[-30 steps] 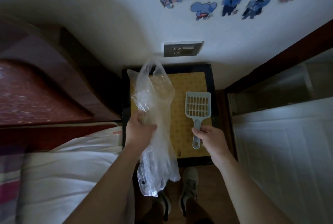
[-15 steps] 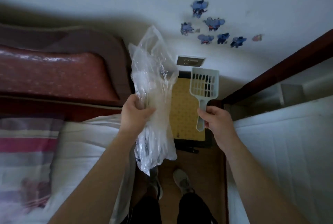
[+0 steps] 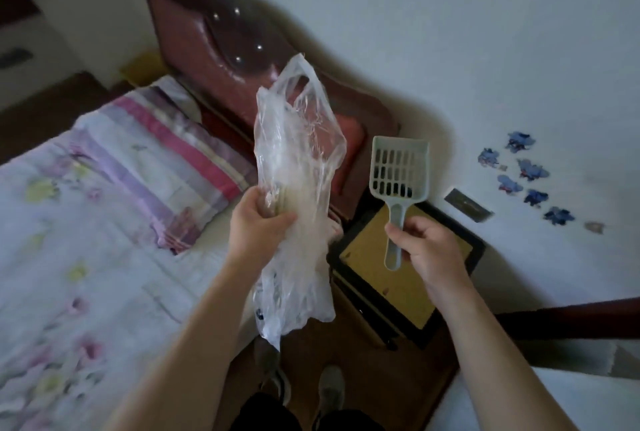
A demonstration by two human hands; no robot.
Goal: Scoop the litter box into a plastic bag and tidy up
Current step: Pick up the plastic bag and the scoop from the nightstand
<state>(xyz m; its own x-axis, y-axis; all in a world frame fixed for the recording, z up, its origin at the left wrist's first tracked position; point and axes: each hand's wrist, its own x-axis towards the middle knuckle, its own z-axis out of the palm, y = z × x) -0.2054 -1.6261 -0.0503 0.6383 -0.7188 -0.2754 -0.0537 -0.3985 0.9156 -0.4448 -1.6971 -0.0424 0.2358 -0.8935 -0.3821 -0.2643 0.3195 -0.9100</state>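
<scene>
My left hand (image 3: 258,226) grips a clear plastic bag (image 3: 298,160) around its middle; the bag stands up above the fist and hangs crumpled below it. In my right hand (image 3: 427,250) is the handle of a pale slotted litter scoop (image 3: 398,171), held upright with its head above the hand. Below and behind the scoop lies a black-framed box with a yellow perforated top (image 3: 408,295) on the floor against the wall. No litter shows in the scoop or the bag.
A bed with a floral cover (image 3: 86,274) and a striped pillow (image 3: 166,153) fills the left, with a dark red headboard (image 3: 221,49) behind. A wall socket (image 3: 467,209) and blue stickers (image 3: 526,174) are on the wall at right. My shoes (image 3: 329,392) stand on the brown floor.
The view has swung left and tilted, bringing the bed and headboard into sight. Both hands have risen with the bag and scoop, which now sit higher above the yellow-topped box.
</scene>
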